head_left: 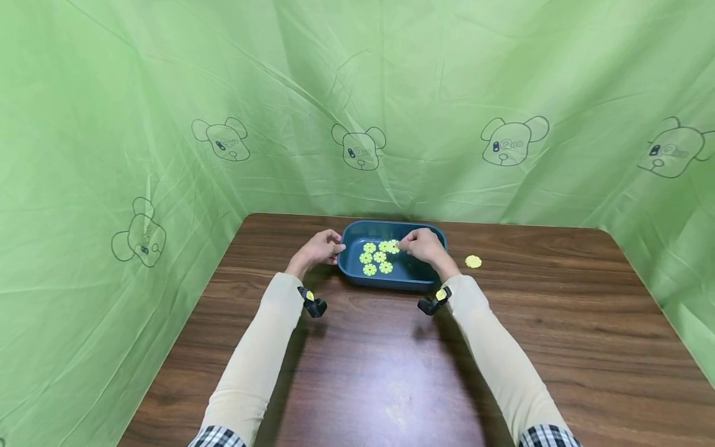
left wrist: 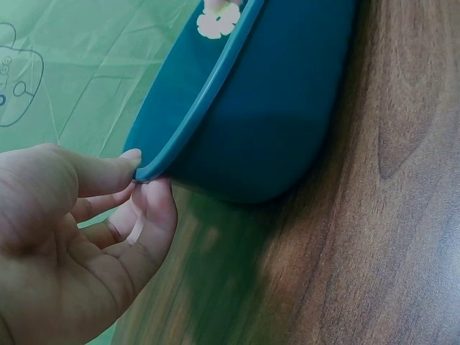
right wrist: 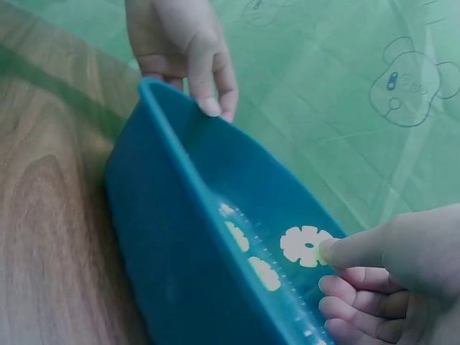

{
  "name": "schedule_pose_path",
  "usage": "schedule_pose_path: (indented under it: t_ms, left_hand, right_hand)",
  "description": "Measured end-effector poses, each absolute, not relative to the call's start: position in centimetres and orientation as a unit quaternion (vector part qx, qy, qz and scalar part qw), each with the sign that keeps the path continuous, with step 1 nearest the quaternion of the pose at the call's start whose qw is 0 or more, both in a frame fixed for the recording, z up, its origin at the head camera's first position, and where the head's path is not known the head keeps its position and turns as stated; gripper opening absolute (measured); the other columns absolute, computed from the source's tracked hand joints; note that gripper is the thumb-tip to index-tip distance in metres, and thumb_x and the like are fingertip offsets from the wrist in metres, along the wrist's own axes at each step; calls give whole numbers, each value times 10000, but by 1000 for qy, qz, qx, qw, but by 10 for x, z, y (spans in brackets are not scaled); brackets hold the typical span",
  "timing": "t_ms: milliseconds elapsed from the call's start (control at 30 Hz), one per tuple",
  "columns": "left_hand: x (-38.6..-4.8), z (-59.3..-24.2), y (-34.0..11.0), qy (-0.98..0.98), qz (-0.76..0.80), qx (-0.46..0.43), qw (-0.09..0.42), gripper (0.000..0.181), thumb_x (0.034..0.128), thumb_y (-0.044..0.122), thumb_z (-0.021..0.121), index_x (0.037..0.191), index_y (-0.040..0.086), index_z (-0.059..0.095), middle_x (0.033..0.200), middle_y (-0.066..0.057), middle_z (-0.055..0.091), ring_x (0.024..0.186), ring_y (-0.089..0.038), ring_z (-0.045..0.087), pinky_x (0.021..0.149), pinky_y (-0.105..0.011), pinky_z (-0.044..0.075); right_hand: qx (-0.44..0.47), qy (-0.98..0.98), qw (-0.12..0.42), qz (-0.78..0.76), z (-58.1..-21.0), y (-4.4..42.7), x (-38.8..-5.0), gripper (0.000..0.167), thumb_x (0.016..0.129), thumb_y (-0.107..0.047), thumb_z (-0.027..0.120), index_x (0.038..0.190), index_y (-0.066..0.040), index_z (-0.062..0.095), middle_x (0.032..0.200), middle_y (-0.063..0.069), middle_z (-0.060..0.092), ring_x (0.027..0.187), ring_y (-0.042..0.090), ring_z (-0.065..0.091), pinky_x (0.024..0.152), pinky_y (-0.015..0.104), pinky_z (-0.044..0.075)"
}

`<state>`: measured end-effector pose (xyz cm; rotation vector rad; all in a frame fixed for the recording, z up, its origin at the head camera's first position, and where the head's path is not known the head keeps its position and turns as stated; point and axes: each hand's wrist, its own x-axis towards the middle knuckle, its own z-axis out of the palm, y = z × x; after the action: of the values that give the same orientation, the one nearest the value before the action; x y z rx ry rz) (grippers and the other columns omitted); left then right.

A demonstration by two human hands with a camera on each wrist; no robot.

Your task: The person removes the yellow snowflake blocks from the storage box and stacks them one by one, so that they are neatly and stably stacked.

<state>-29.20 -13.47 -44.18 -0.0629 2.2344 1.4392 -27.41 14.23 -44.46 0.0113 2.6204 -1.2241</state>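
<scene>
A blue rectangular basin [head_left: 385,284] stands near the far edge of the table. Several flat yellow flower-shaped pieces with notched rims lie on its bottom. My left hand [head_left: 321,248] pinches the basin's left rim between thumb and fingers, as the left wrist view shows close up. Over the inside of the basin, my right hand [head_left: 424,244] pinches one flower-shaped piece [right wrist: 305,246] by its edge, between thumb and forefinger. On the table right of the basin lies another yellow piece [head_left: 473,261].
The brown wooden table [head_left: 558,323] reaches out to both sides and toward me. Behind it and at the sides hangs a green curtain [head_left: 424,81] printed with bear heads. Each wrist carries a small black camera.
</scene>
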Motion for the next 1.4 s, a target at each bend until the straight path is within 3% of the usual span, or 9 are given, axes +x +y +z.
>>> schedule_pose_path:
  t_ms: [100, 367, 567, 733, 933, 1200, 1400]
  left_hand:
    - [-292, -442, -135, 816, 526, -24, 239, 322, 968, 105, 558, 1258, 18, 450, 984, -162, 527, 738, -189, 567, 726, -301, 563]
    - [-291, -440, -134, 810, 539, -16, 232, 316, 963, 79, 556, 1241, -19, 441, 928, -140, 512, 693, -173, 550, 888, -462, 537]
    - [-290, -441, -134, 812, 537, -16, 229, 311, 960, 75, 558, 1233, -19, 442, 871, -92, 500, 668, -148, 539, 767, -356, 564]
    - [-289, -441, -134, 814, 533, -13, 228, 317, 961, 80, 558, 1238, -21, 441, 885, -107, 506, 667, -143, 540, 804, -390, 563]
    - [-289, -441, -134, 816, 531, -13, 229, 339, 962, 89, 560, 1257, -26, 439, 980, -175, 515, 696, -161, 545, 803, -382, 563]
    - [-293, -444, -134, 810, 538, -19, 230, 295, 955, 80, 569, 1212, 0, 448, 844, -72, 494, 675, -151, 539, 638, -250, 543]
    - [-293, -444, -135, 809, 540, -19, 232, 294, 956, 79, 568, 1211, 1, 445, 854, -79, 501, 684, -152, 541, 653, -256, 547]
  right_hand:
    - [2, 899, 114, -422, -442, 145, -274, 263, 916, -317, 641, 944, -57, 667, 1014, 81, 657, 928, 224, 617, 690, 275, 448]
    - [6, 891, 97, -443, -434, 155, -273, 251, 898, -295, 661, 952, -51, 678, 962, 155, 672, 835, 186, 602, 701, 262, 443]
    - [1, 892, 98, -441, -428, 164, -269, 261, 901, -310, 650, 947, -55, 686, 920, 114, 661, 855, 211, 596, 717, 286, 449]
    - [-2, 899, 94, -427, -424, 173, -268, 300, 912, -348, 634, 957, -59, 699, 885, 62, 631, 857, 225, 572, 716, 299, 444]
    - [-9, 906, 80, -415, -419, 184, -264, 337, 923, -354, 620, 1002, -38, 708, 901, 126, 645, 838, 236, 565, 680, 295, 445]
    - [8, 893, 75, -444, -414, 198, -260, 332, 927, -328, 622, 1029, -19, 688, 993, 176, 652, 906, 281, 601, 715, 268, 458]
    - [32, 881, 78, -466, -412, 208, -257, 350, 924, -336, 628, 1057, -15, 666, 1028, 162, 634, 913, 259, 586, 714, 299, 463]
